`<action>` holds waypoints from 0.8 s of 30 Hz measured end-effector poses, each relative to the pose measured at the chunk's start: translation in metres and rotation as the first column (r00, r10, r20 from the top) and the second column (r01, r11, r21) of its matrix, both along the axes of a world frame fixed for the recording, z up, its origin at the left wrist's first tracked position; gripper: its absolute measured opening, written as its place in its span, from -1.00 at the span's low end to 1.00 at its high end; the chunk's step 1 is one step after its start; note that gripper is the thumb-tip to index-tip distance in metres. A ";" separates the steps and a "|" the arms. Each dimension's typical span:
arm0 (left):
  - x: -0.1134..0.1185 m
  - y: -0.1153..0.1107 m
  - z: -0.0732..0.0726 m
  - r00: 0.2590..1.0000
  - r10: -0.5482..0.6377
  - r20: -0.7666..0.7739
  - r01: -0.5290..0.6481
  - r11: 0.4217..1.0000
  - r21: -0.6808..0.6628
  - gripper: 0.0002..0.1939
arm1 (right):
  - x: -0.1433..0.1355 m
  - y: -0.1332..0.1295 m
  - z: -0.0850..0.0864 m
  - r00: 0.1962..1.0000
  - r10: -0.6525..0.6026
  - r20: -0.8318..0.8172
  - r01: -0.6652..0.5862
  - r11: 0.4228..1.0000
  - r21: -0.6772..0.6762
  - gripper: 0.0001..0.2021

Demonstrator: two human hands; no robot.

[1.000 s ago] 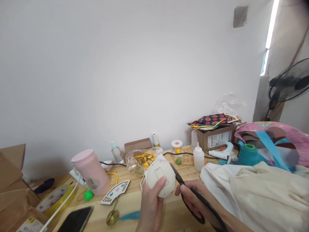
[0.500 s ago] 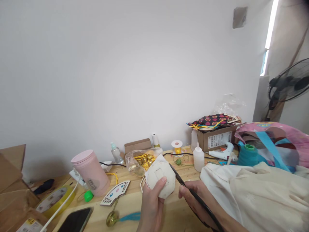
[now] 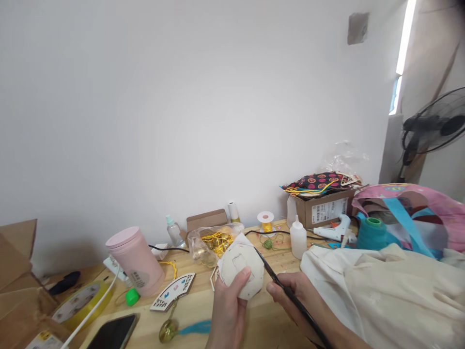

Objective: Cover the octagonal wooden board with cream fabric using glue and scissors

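Left hand has the disc: thumb flat on the face, fingers behind, snug pinch. Disc is white, roughly eight-sided, up off the table, face to camera, with a small outline marked near the middle. A pale paper corner pokes past its top edge.

Right hand has the scissors, fingers wrapped around the handle end. Blades look edge-on and close together; can't tell if they're parted at all. Finger loops mostly hidden too.

Key relation: scissors' long axis runs from lower right up to upper left, tip at the disc's upper right edge. Disc lies left of the right hand, just past the blades. Blade line slants along the right rim rather than square to it. Contact at the tip: can't call it, touching or just beside. Disc has no clear long axis; it's about as wide as tall. Left hand is the nearer one, being on it; right reaches it only through the blades.

Around: bag of gold bits behind the disc, glue bottle beyond the right hand, cloth right of it. Fan piece and blue tassel lie left of the left hand.
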State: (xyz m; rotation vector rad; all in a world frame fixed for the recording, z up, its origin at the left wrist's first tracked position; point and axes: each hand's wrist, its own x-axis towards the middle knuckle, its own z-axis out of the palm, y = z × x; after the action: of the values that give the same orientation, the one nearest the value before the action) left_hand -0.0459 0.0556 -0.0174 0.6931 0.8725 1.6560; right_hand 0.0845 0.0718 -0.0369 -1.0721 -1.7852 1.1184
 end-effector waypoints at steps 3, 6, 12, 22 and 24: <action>0.000 0.000 0.000 1.000 0.008 -0.001 -0.008 1.000 -0.009 -0.41 | 0.001 0.003 -0.002 1.000 -0.008 0.017 0.008 1.000 0.007 -0.61; -0.001 0.001 0.001 1.000 0.016 -0.001 -0.016 1.000 -0.012 -0.43 | 0.003 0.003 0.002 1.000 0.027 0.011 -0.028 1.000 0.015 -0.66; -0.004 0.001 0.002 0.999 0.026 -0.022 -0.026 1.000 -0.011 -0.44 | 0.007 -0.003 0.010 0.975 0.185 -0.126 -0.176 0.981 0.079 -0.63; -0.006 0.003 -0.001 0.998 0.038 0.040 -0.038 0.999 -0.020 -0.44 | 0.002 0.001 -0.005 0.948 0.198 -0.250 -0.244 0.955 -0.170 -0.54; -0.007 0.004 -0.002 0.996 0.057 0.073 -0.055 0.998 -0.032 -0.45 | 0.003 -0.001 -0.001 0.950 0.181 -0.255 -0.234 0.952 -0.197 -0.51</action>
State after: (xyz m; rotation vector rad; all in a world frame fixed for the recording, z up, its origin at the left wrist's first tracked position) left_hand -0.0528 0.0594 -0.0197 0.5883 0.8686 1.7042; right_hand 0.0872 0.0703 -0.0374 -0.8476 -1.6380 1.5409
